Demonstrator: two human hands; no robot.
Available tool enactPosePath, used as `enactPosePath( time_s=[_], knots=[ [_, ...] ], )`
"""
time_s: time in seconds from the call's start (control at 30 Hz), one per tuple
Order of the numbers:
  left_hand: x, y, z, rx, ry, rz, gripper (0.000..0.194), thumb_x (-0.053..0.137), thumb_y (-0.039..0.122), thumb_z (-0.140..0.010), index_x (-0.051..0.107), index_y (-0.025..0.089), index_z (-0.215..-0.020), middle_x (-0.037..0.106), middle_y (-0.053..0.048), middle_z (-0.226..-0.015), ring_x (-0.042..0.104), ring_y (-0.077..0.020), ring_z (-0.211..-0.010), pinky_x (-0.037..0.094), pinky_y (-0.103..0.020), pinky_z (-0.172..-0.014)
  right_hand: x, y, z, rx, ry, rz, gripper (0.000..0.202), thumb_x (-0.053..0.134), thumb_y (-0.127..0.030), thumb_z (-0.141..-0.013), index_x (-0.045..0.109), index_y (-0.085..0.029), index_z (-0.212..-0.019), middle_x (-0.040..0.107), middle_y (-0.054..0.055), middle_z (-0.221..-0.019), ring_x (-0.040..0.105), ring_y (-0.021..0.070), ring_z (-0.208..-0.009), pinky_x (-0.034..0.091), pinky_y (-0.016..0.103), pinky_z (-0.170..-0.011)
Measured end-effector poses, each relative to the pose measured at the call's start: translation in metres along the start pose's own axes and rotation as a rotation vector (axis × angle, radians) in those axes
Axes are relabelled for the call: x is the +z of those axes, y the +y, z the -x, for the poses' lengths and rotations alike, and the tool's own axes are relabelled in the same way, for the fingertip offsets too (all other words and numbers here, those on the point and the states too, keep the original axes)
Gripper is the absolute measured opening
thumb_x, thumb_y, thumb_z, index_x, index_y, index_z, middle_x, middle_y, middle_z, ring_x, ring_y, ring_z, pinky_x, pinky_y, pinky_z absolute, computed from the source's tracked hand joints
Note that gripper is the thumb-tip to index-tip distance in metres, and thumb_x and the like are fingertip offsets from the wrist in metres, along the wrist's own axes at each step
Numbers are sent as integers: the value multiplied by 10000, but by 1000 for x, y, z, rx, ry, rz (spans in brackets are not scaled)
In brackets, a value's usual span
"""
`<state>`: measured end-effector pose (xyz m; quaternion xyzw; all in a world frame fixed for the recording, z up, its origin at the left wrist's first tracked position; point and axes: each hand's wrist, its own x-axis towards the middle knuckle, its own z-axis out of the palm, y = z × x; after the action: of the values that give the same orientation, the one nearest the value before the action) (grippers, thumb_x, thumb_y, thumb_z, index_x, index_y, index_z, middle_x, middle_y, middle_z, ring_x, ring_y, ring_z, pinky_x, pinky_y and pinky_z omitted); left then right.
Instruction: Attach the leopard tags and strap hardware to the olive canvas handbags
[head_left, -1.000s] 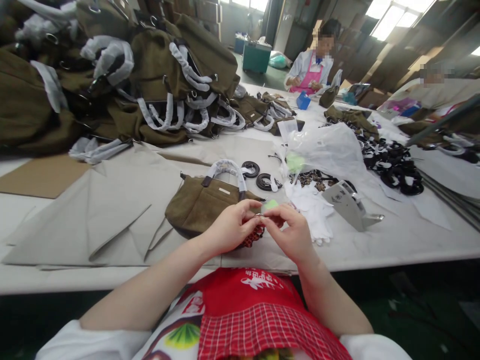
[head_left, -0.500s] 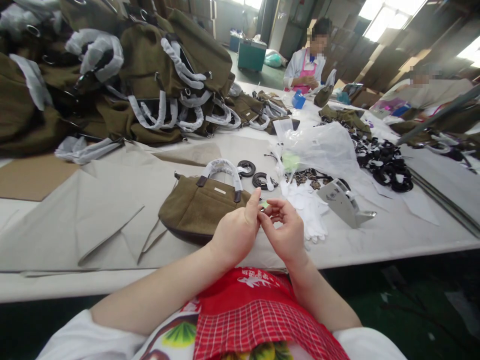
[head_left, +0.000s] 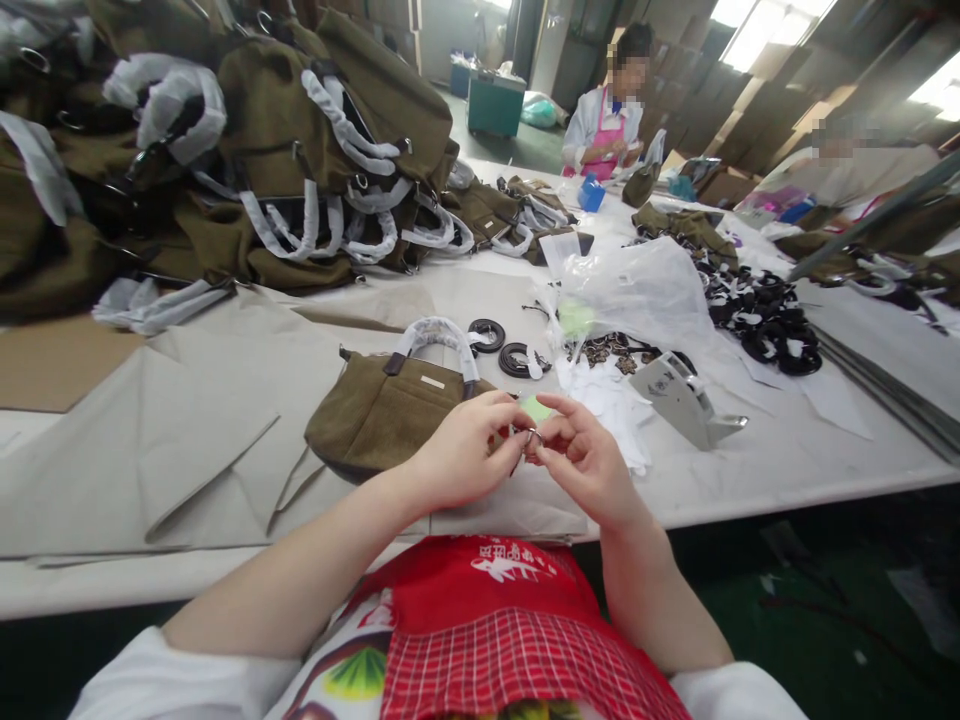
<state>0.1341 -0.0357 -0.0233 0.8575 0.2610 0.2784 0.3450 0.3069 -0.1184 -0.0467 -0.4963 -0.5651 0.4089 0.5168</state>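
Observation:
My left hand (head_left: 457,452) and my right hand (head_left: 581,462) meet fingertip to fingertip over the table's near edge. Both pinch a small metal ring (head_left: 530,437), with a pale green tag (head_left: 537,407) just behind it. What else hangs from the ring is hidden by my fingers. An olive suede handbag (head_left: 382,410) with paper-wrapped handles (head_left: 437,337) lies on the grey paper right behind my left hand.
A heap of olive bags (head_left: 285,150) fills the far left. Black coiled straps (head_left: 504,348), a clear plastic bag (head_left: 645,290), white gloves (head_left: 611,405), a grey tape dispenser (head_left: 686,402) and black hardware (head_left: 765,325) lie to the right. Two people work at the far end.
My hands dropped slightly and turned; the fingers closed tighter around the ring. The view shifted a little to the right.

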Motion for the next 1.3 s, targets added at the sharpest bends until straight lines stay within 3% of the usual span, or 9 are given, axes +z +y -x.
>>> enactPosePath(
  time_s=[0.13,0.23,0.37,0.57,0.77,0.97,1.1,1.17,1.3],
  knots=[
    [-4,-3,-4,-51,-73,184,140,594,223,-851,686,170,-759,629,-23,-740,580,-129,-697,459,-242,-669,-7,-3,-2,-6,-36,-24,480,645,-231,-858,477,-234,-1308,651,3,-818,649,161,-830,527,342,-828],
    [-1,-4,-2,-164,-79,482,187,650,299,-819,684,145,-718,627,-21,-677,546,-114,-608,440,-228,-591,-6,5,-8,1,-28,-133,361,691,-307,-826,569,-225,-1156,663,36,-935,633,197,-998,487,385,-938],
    [3,-7,-1,-295,-11,655,252,723,358,-760,673,122,-688,608,-15,-628,527,-107,-569,414,-222,-542,6,22,-15,142,-60,-409,248,660,-439,-834,591,-206,-881,652,57,-1067,645,183,-929,533,322,-796],
    [-4,-16,-2,-281,71,472,228,708,349,-775,697,141,-684,625,-18,-638,556,-119,-600,426,-234,-589,14,30,-17,375,-120,-632,291,643,-493,-847,562,-214,-865,671,-6,-699,632,137,-583,510,252,-561],
    [-3,-23,-1,-258,137,244,188,679,299,-790,720,148,-686,603,-12,-633,517,-109,-596,387,-227,-569,15,23,-20,398,-183,-646,271,645,-454,-862,557,-199,-872,704,17,-715,647,124,-570,510,225,-555],
    [-1,-28,-1,-251,140,176,204,673,319,-794,728,153,-689,596,-13,-634,527,-111,-599,394,-225,-569,25,28,-21,505,-77,-763,234,653,-403,-852,526,-209,-876,698,6,-695,643,121,-536,504,213,-524],
    [-18,-69,-26,-391,-117,219,319,571,435,-866,721,156,-907,683,-44,-788,619,-149,-683,461,-231,-589,31,31,-26,474,23,-789,204,630,-366,-857,515,-204,-815,672,-5,-669,606,101,-541,473,189,-528],
    [-25,-100,-49,-603,-114,94,397,476,475,-919,686,138,-936,679,-59,-785,642,-168,-675,483,-246,-567,34,33,-33,467,62,-784,188,642,-335,-835,515,-201,-800,669,-7,-669,595,97,-553,471,187,-548],
    [-18,-146,-89,-691,-116,-54,288,558,374,-923,631,109,-1008,659,-64,-906,644,-166,-769,552,-325,-689,50,44,-55,493,60,-788,193,672,-309,-766,517,-197,-784,671,-2,-659,590,98,-545,462,188,-550]
  ],
)
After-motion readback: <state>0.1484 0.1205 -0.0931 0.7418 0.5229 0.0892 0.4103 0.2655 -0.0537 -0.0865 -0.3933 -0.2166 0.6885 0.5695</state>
